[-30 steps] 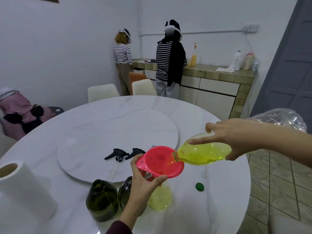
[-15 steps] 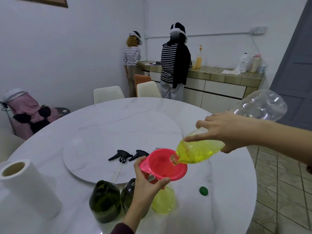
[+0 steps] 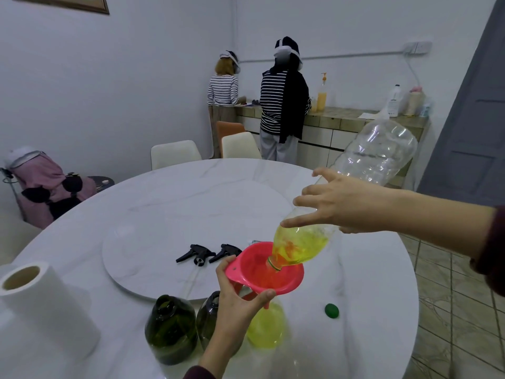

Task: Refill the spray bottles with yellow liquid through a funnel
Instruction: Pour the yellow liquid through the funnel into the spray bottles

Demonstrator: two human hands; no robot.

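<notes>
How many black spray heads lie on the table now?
2. Both lie side by side on the round turntable, behind the pink funnel: one spray head to the left, the other close to the funnel's rim. More may be hidden behind the hands.

Round bench, turntable at its centre. Two trigger heads lie on the turntable's near edge. Near bench edge: two open spray bottles side by side, a third bottle right of them with the funnel in its neck. Big bottle tilted mouth-down into the funnel. Cap right of that (on the bench). Paper roll far left. Chairs behind.
</notes>
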